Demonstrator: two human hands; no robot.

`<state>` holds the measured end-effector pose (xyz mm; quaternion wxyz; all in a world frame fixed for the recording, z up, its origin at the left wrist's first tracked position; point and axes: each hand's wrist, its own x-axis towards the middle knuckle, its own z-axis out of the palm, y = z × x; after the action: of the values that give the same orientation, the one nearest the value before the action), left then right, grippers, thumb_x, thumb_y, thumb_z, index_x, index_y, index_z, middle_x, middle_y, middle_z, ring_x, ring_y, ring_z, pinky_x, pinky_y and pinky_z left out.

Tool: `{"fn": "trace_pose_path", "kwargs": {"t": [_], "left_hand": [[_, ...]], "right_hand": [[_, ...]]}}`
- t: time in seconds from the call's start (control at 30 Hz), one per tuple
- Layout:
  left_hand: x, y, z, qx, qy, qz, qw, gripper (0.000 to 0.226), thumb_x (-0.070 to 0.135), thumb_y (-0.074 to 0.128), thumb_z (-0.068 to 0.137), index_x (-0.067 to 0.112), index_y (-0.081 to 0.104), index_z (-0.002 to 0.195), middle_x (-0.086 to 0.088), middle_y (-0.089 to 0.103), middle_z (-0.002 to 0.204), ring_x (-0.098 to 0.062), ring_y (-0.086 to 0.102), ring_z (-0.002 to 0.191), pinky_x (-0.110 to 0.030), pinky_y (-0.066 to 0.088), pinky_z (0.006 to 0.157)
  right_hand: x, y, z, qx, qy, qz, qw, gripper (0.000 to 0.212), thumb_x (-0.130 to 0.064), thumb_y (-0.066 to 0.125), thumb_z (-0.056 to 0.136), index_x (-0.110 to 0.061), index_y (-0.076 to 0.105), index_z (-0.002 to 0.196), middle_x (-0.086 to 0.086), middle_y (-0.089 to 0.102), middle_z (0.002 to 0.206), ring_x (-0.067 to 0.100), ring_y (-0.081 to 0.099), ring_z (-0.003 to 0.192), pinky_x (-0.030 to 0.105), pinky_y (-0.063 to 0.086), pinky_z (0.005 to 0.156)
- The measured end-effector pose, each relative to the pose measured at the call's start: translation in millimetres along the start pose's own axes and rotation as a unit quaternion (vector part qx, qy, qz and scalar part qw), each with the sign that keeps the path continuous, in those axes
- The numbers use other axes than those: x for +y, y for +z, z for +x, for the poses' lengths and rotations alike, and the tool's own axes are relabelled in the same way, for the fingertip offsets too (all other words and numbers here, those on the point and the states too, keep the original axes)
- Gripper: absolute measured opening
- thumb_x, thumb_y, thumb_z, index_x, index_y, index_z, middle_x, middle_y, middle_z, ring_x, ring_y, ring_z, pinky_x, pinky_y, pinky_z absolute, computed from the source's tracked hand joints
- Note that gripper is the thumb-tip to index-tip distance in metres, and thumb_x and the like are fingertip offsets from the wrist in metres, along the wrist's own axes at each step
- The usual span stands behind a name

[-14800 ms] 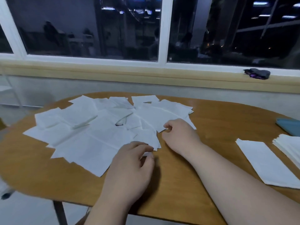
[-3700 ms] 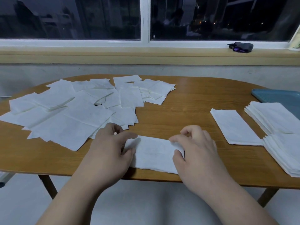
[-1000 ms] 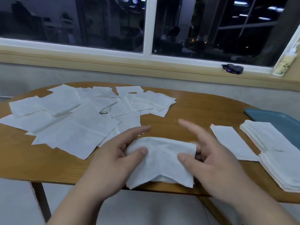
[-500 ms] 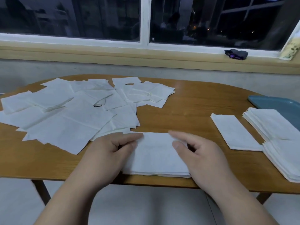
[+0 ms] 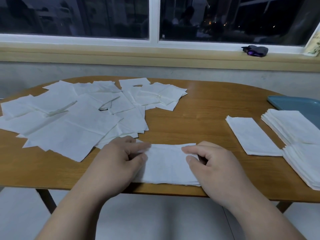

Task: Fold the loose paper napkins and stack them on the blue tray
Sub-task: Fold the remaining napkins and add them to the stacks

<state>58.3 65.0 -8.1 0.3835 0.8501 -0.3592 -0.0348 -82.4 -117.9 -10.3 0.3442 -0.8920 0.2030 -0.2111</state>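
Note:
A folded white napkin (image 5: 167, 166) lies flat at the table's near edge. My left hand (image 5: 119, 163) pinches its left end between thumb and fingers. My right hand (image 5: 213, 163) pinches its right end the same way. Several loose unfolded napkins (image 5: 74, 122) are spread over the left half of the table. One folded napkin (image 5: 251, 135) lies alone to the right. Two stacks of folded napkins (image 5: 294, 127) sit at the far right, the back one partly on the blue tray (image 5: 297, 104).
The wooden oval table (image 5: 204, 108) has bare wood in the middle and right of centre. A window sill behind holds a dark small object (image 5: 255, 50). The table's front edge runs just under my wrists.
A second ago the napkin was lifted and draped between my hands; now it lies flat and folded on the table, with both hands pinching its ends.

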Motion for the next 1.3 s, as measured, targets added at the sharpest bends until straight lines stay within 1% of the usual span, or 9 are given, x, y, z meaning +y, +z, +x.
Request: {"fn": "trace_pose_path", "kwargs": {"t": [0.1,0.23,0.33,0.47,0.63,0.77,0.93,1.17,1.3], "left_hand": [[-1,1,2,-0.001,-0.002,0.012,1.000,0.030,0.025,0.059,0.093,0.042,0.069,0.116,0.025,0.052,0.095,0.008,0.048,0.098,-0.003,0.032,0.071],[-5,2,1,-0.015,-0.005,0.032,0.999,0.034,0.024,0.058,0.092,0.044,0.068,0.117,0.026,0.051,0.095,0.001,0.049,0.099,-0.013,0.034,0.076],[-6,3,1,-0.016,-0.010,0.049,0.999,0.034,0.023,0.058,0.092,0.044,0.068,0.117,0.023,0.051,0.093,-0.002,0.046,0.103,-0.023,0.038,0.088],[-7,2,-1,0.017,0.024,0.061,0.998,0.038,0.031,0.062,0.081,0.049,0.064,0.116,0.022,0.042,0.099,-0.010,0.042,0.108,-0.040,0.041,0.099],[-7,0,-7,0.000,0.083,0.037,0.996,0.031,0.023,0.070,0.083,0.049,0.066,0.100,0.031,0.048,0.109,0.000,0.038,0.113,-0.017,0.033,0.090],[-9,-2,-7,-0.053,0.103,0.063,0.991,0.020,0.037,0.064,0.082,0.049,0.071,0.096,0.030,0.055,0.110,-0.001,0.043,0.112,-0.027,0.037,0.095],[-10,-2,-8,-0.068,0.101,0.069,0.990,0.027,0.043,0.057,0.078,0.051,0.069,0.101,0.029,0.053,0.112,-0.002,0.041,0.114,-0.030,0.036,0.098],[-9,-1,-7,-0.067,0.090,0.073,0.991,0.030,0.044,0.054,0.077,0.049,0.069,0.103,0.030,0.051,0.114,-0.001,0.039,0.116,-0.029,0.035,0.099],[-9,3,-5,-0.018,0.072,0.064,0.995,0.025,0.042,0.054,0.081,0.045,0.072,0.098,0.030,0.055,0.104,0.001,0.041,0.111,-0.029,0.037,0.098]], "right_hand": [[1,2,0,-0.008,-0.015,-0.038,0.999,0.028,-0.019,0.057,0.094,-0.029,0.073,0.115,-0.036,0.052,0.086,-0.006,0.051,0.084,0.008,0.034,0.068],[0,3,1,-0.017,-0.014,-0.082,0.996,0.034,-0.018,0.054,0.094,-0.030,0.071,0.120,-0.023,0.051,0.079,-0.003,0.048,0.083,0.010,0.034,0.074],[-4,4,0,-0.031,-0.018,-0.128,0.991,0.037,-0.020,0.051,0.092,-0.032,0.068,0.123,-0.022,0.049,0.090,0.001,0.046,0.098,0.023,0.040,0.093],[-5,2,-1,-0.019,-0.021,-0.154,0.988,0.037,-0.028,0.052,0.090,-0.037,0.063,0.125,-0.022,0.040,0.104,0.000,0.037,0.106,0.026,0.040,0.098],[-3,3,-3,0.003,-0.062,-0.146,0.987,0.028,-0.025,0.058,0.088,-0.033,0.069,0.113,-0.025,0.044,0.105,-0.001,0.038,0.108,0.027,0.040,0.099],[-1,5,-2,-0.025,-0.076,-0.163,0.983,0.028,-0.036,0.053,0.088,-0.035,0.070,0.111,-0.032,0.047,0.100,-0.006,0.036,0.105,0.019,0.029,0.096],[1,8,0,-0.020,-0.065,-0.175,0.982,0.042,-0.042,0.040,0.079,-0.037,0.069,0.109,-0.032,0.048,0.100,-0.006,0.036,0.107,0.019,0.027,0.098],[3,8,0,-0.012,-0.062,-0.177,0.982,0.039,-0.042,0.042,0.081,-0.038,0.068,0.109,-0.032,0.047,0.101,-0.006,0.034,0.109,0.018,0.021,0.100],[3,7,-1,-0.018,-0.067,-0.173,0.983,0.027,-0.033,0.053,0.088,-0.037,0.067,0.111,-0.031,0.047,0.102,-0.007,0.034,0.110,0.018,0.025,0.101]]}}
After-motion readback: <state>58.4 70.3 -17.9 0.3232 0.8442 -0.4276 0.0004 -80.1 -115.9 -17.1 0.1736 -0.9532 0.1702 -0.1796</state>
